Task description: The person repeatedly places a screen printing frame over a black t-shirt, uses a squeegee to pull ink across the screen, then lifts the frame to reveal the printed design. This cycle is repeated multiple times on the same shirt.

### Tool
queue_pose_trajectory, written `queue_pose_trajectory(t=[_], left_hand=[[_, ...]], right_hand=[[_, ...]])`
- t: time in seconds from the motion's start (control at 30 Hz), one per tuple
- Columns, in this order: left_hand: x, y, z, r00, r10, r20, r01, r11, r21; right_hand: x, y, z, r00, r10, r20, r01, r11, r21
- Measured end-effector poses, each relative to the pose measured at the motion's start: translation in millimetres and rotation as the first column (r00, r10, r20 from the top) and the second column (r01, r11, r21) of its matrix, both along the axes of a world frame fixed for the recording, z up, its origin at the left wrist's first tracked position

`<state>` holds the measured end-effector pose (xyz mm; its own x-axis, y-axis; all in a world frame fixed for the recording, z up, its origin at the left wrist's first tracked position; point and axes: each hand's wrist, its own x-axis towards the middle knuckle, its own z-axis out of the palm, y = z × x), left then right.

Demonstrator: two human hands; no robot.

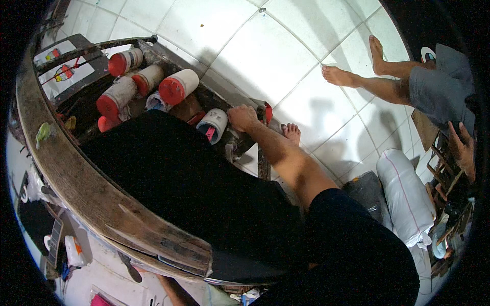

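Observation:
My right hand (242, 118), its fingers curled, rests at the edge of a dark wooden drawer (208, 97), beside a white jar (212, 125) with something pink inside. What its fingers close on is hidden. Within the drawer lie several white jars with red ends, among them one jar (178, 86) nearest that hand. Black cloth (184, 168) covers the near part. At the lower left, my left hand (145, 270) is mostly hidden beneath the curved wooden tabletop edge (138, 222), close to a dark flat blade (130, 268); its fingers barely show.
Another person sits at the right in grey shorts (441, 76), bare feet on the white tiled floor (245, 56). A white wrapped roll (403, 191) and a dark grey bundle (366, 196) lie near. A bare foot (291, 133) shows beyond my right forearm.

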<state>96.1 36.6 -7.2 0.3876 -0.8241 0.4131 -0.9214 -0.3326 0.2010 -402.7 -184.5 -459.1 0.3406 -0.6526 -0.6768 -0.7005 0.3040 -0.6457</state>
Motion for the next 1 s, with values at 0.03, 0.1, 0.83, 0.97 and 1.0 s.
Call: queue_pose_trajectory(t=[0.03,0.1,0.83,0.97,1.0], left_hand=[[-1,0,1,1.000,0.000,-0.002,0.000,1.000,0.002],[-3,0,2,1.000,0.006,-0.006,-0.006,1.000,0.007],[-102,-47,-8,0.945,0.092,-0.313,-0.141,0.981,-0.136],[-104,-51,-3,0.961,0.137,-0.240,-0.172,0.976,-0.131],[-104,-51,-2,0.956,0.159,-0.246,-0.191,0.975,-0.112]], right_hand=[[-4,11,6,0.994,0.109,0.027,-0.107,0.993,-0.047],[-6,36,20,0.968,0.233,0.091,-0.210,0.954,-0.214],[-193,-14,436,0.691,-0.395,0.605,0.637,0.729,-0.251],[-126,-32,560,0.759,-0.071,0.647,0.331,0.898,-0.290],[-104,-37,576,0.771,0.058,0.634,0.214,0.915,-0.343]])
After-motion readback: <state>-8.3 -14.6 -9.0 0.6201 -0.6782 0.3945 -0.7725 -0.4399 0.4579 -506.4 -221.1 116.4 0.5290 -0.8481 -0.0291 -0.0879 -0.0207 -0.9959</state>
